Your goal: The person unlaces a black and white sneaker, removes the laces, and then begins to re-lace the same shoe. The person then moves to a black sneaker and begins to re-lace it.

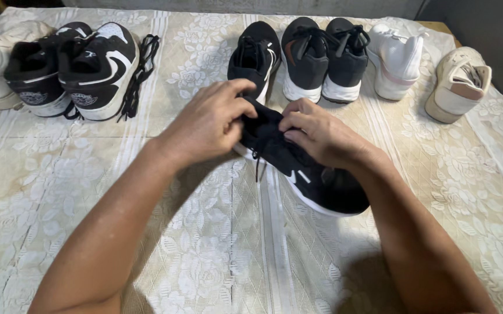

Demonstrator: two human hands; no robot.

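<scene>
- The left hand [208, 125] is closed over the front of a black running shoe [315, 177], fingers curled and pinching at the lacing area.
- The right hand [321, 136] grips the same shoe from the other side, fingers bent tight on the upper beside the left hand's fingertips.
- That black shoe lies tilted on the lace tablecloth [205, 244] near the middle of the table, white sole edge showing, a loose black lace end [257, 166] hanging from it.
- Along the far edge stand a matching black shoe [255, 55], a dark grey pair [324, 58], a white sneaker [398, 58] and a cream sneaker [458, 84].
- At the far left corner sit a black-and-white high-top pair [74, 67], with loose black laces [138, 75] beside it.
</scene>
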